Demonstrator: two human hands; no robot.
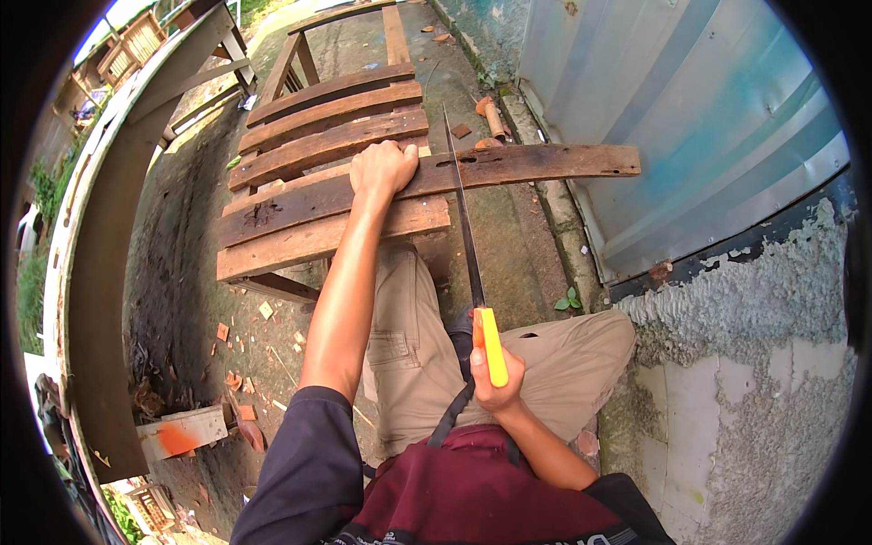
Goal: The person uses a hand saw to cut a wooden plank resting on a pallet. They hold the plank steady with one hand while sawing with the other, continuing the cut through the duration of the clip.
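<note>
A dark, worn wooden plank [554, 162] lies across a slatted wooden bench [345, 116], and its right end juts out past the bench over the ground. My left hand [381, 170] presses down on the plank with its fingers closed over it. In my right hand [497, 383] is the yellow handle of a handsaw [470, 241]. The saw's long thin blade runs away from me and crosses the plank just right of the bench slats. Whether the teeth have cut into the wood cannot be made out.
To the right stand a corrugated metal sheet [672, 118] and a rough plastered wall [754, 391]. A long wooden frame [109, 245] runs along the left. Wood scraps [247, 412] and broken pieces litter the concrete. My bent legs [572, 359] are close under the saw.
</note>
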